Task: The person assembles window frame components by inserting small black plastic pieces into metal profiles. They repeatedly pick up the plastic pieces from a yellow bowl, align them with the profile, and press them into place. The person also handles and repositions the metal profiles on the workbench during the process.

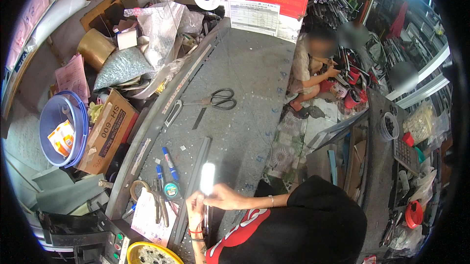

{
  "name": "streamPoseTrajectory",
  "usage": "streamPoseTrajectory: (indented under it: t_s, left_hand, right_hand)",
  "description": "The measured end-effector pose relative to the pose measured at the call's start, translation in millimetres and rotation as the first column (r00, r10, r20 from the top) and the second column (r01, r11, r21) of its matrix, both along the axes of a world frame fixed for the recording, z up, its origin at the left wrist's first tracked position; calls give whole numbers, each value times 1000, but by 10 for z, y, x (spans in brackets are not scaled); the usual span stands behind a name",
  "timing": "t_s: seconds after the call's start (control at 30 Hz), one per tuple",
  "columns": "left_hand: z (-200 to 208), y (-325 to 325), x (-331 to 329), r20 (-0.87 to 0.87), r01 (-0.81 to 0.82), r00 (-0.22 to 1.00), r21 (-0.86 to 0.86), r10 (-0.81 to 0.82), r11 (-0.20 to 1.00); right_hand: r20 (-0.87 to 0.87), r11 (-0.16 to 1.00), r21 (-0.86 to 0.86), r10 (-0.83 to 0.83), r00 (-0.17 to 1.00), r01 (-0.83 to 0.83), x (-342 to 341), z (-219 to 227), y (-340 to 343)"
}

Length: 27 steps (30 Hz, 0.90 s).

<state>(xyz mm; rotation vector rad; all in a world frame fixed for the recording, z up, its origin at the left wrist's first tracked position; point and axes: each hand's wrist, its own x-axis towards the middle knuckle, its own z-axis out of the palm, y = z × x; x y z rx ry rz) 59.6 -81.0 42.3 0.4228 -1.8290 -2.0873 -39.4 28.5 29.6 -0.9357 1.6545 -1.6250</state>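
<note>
Close to my body, both hands meet at the lower end of a narrow piece with a glaring white, rounded-looking face [207, 178]; the glare hides its kind. My left hand [195, 206], with red and dark bands at the wrist, is closed at its side. From the right, my right hand [224, 197] reaches across with its fingers closed on the piece. A darker length shows below the hands, partly hidden by them. Just left of the piece, a long grey bar [198, 166] lies on the dark worktable [245, 92].
Scissors [223, 99], a utility knife [173, 113], blue markers [170, 163], a tape roll [140, 190] and pliers [161, 206] lie on the table. A yellow bowl [152, 254] stands near, blue basins [63, 129] and a carton [107, 132] left. Another person [311, 70] sits beyond.
</note>
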Motion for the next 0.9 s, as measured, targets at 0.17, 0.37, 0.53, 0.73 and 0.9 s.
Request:
streamPoseTrajectory:
  t_s: [0.17, 0.37, 0.53, 0.73, 0.9]
  left_hand:
    - [125, -75, -18, 64, -121, 988, -216, 138, 969]
    - [206, -145, -43, 78, -171, 958, -615, 275, 770]
    - [230, -181, 62, 366, 78, 905, -645, 217, 760]
    - [19, 149, 360, 244, -44, 843, -857, 479, 514]
    - [-203, 441, 637, 284, 28, 780, -906, 558, 421]
  right_hand:
    - [-94, 987, -147, -84, 992, 70, 76, -61, -157]
    - [-194, 992, 79, 113, 974, -100, -111, -182, -251]
    - [-71, 988, 105, 121, 990, -113, -275, -201, -257]
    - [-383, 955, 190, -142, 913, 229, -684, 19, 56]
    - [-632, 947, 320, 209, 746, 6, -582, -117, 275]
